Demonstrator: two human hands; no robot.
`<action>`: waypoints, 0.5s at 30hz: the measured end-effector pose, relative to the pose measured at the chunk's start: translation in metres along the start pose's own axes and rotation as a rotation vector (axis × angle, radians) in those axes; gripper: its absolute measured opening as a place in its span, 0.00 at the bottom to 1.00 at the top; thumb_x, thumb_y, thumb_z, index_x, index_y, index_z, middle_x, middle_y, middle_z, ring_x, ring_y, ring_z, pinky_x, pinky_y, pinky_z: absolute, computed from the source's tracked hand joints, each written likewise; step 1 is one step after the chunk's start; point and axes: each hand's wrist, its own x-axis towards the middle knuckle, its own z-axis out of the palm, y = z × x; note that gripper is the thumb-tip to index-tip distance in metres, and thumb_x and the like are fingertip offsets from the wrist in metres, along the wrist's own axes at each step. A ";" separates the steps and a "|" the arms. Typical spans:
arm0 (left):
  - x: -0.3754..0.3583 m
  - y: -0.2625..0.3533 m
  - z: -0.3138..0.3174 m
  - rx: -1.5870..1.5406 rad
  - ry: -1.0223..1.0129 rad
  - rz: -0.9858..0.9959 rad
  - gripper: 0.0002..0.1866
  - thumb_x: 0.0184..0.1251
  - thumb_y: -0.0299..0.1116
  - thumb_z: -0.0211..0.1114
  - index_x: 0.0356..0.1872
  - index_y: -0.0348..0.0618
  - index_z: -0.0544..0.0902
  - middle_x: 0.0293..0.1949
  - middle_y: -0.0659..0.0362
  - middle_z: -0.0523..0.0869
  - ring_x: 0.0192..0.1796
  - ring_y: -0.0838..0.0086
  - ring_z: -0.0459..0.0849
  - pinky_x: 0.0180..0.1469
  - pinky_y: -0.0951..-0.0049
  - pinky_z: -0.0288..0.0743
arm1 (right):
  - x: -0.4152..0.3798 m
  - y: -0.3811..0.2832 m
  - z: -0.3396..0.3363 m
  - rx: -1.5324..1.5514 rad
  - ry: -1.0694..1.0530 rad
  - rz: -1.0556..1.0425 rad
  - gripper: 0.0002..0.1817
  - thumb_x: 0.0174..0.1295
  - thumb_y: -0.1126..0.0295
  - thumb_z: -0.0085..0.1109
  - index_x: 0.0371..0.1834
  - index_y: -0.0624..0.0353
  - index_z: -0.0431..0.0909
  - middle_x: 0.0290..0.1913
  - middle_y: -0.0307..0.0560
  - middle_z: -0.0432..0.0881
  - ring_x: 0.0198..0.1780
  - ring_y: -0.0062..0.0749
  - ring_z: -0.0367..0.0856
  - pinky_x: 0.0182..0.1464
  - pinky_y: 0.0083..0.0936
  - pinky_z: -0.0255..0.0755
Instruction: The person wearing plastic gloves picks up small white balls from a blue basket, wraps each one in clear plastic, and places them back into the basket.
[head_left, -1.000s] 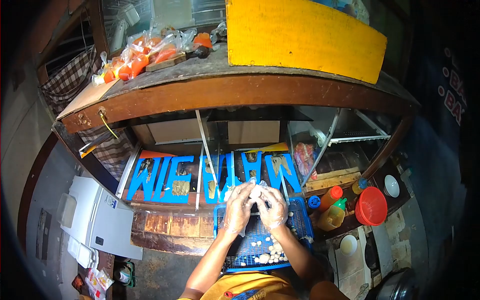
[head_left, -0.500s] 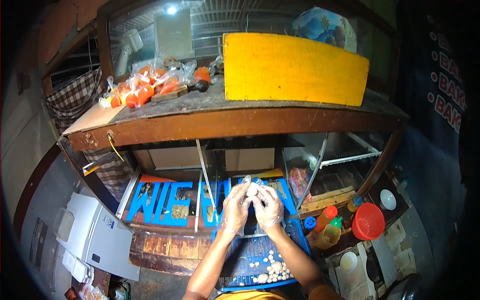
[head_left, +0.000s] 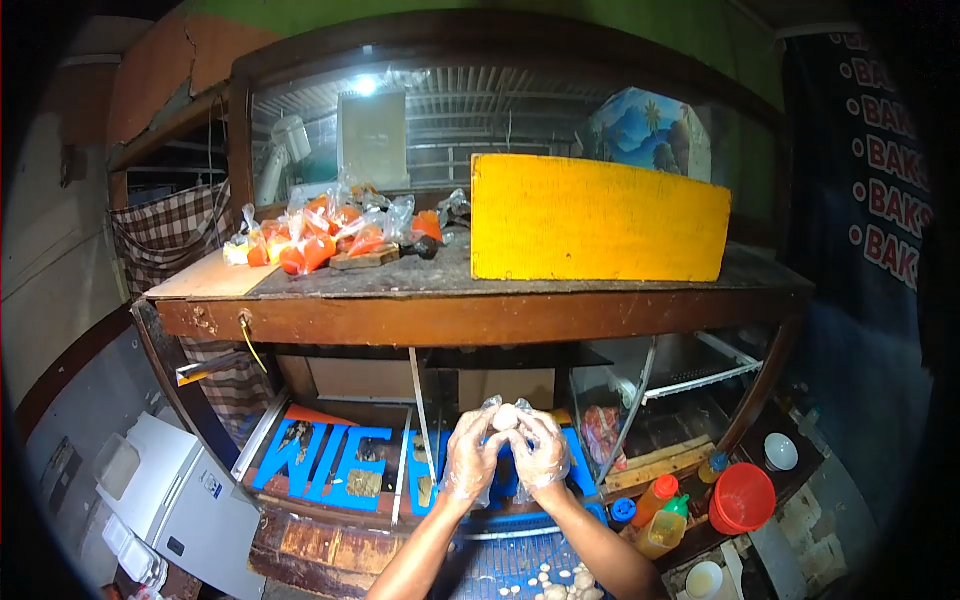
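Note:
Both my hands wear thin clear plastic gloves and are raised together in front of the stall. Between the fingertips of my left hand (head_left: 472, 455) and my right hand (head_left: 541, 455) is a small pale ball (head_left: 507, 417), soft-looking and roughly round. Fingers of both hands curl around it, with thumbs close together below. Under my forearms sits a blue plastic basket (head_left: 490, 562), partly cut off by the lower picture edge. Several pale balls (head_left: 567, 588) of differing sizes lie in its right part.
A wooden stall carries a yellow board (head_left: 600, 220) and knotted plastic bags of orange contents (head_left: 312, 240). To the right stand sauce bottles (head_left: 657, 495), a red bucket (head_left: 741, 498) and a white bowl (head_left: 780, 452). A white cooler box (head_left: 190, 490) is at left.
My view has tilted upward, so the stall, basket and hands appear lower in the picture. Both hands stay together around the pale ball, which now shows more clearly at the fingertips.

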 end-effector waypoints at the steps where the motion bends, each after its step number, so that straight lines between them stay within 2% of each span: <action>1: 0.003 -0.003 0.001 0.017 0.016 0.035 0.24 0.62 0.20 0.77 0.61 0.35 0.87 0.51 0.45 0.90 0.51 0.56 0.92 0.55 0.63 0.87 | 0.002 0.004 0.002 0.026 0.013 0.002 0.18 0.62 0.77 0.73 0.57 0.62 0.88 0.54 0.57 0.88 0.48 0.48 0.90 0.51 0.37 0.85; 2: 0.006 -0.005 0.002 0.024 0.008 0.027 0.24 0.61 0.20 0.77 0.60 0.34 0.87 0.51 0.45 0.90 0.52 0.54 0.92 0.55 0.62 0.86 | 0.005 0.011 0.005 0.011 0.020 -0.031 0.17 0.62 0.76 0.74 0.55 0.63 0.88 0.53 0.56 0.88 0.45 0.46 0.89 0.49 0.37 0.84; 3: 0.010 -0.009 0.004 0.054 0.043 0.106 0.24 0.60 0.21 0.77 0.60 0.34 0.87 0.51 0.45 0.90 0.52 0.52 0.91 0.56 0.60 0.86 | 0.008 0.011 0.006 0.001 0.030 -0.041 0.17 0.62 0.76 0.74 0.54 0.63 0.88 0.52 0.55 0.88 0.44 0.45 0.89 0.48 0.36 0.84; 6: 0.016 -0.016 0.008 0.105 0.049 0.161 0.25 0.60 0.21 0.77 0.61 0.34 0.86 0.50 0.44 0.90 0.53 0.49 0.90 0.57 0.59 0.85 | 0.019 0.013 0.009 -0.019 0.048 -0.088 0.17 0.62 0.76 0.74 0.55 0.62 0.88 0.52 0.55 0.88 0.44 0.46 0.89 0.48 0.36 0.85; 8: 0.021 -0.018 0.009 0.070 0.041 0.160 0.26 0.60 0.20 0.75 0.62 0.35 0.85 0.53 0.43 0.89 0.54 0.45 0.88 0.59 0.54 0.83 | 0.024 0.016 0.012 -0.021 0.056 -0.096 0.18 0.62 0.76 0.74 0.56 0.61 0.88 0.52 0.55 0.88 0.45 0.46 0.89 0.49 0.36 0.85; 12: 0.033 -0.029 0.014 0.165 0.059 0.243 0.26 0.60 0.21 0.76 0.62 0.37 0.85 0.52 0.44 0.89 0.53 0.45 0.87 0.58 0.53 0.82 | 0.035 0.024 0.017 -0.003 0.077 -0.094 0.17 0.62 0.75 0.74 0.55 0.60 0.89 0.51 0.55 0.89 0.46 0.48 0.89 0.49 0.36 0.85; 15: 0.041 -0.034 0.018 0.249 0.087 0.298 0.26 0.60 0.27 0.77 0.62 0.38 0.86 0.47 0.46 0.89 0.51 0.47 0.86 0.56 0.51 0.81 | 0.040 0.041 0.022 -0.045 0.075 -0.057 0.17 0.62 0.73 0.75 0.55 0.60 0.88 0.50 0.55 0.89 0.47 0.47 0.90 0.49 0.36 0.85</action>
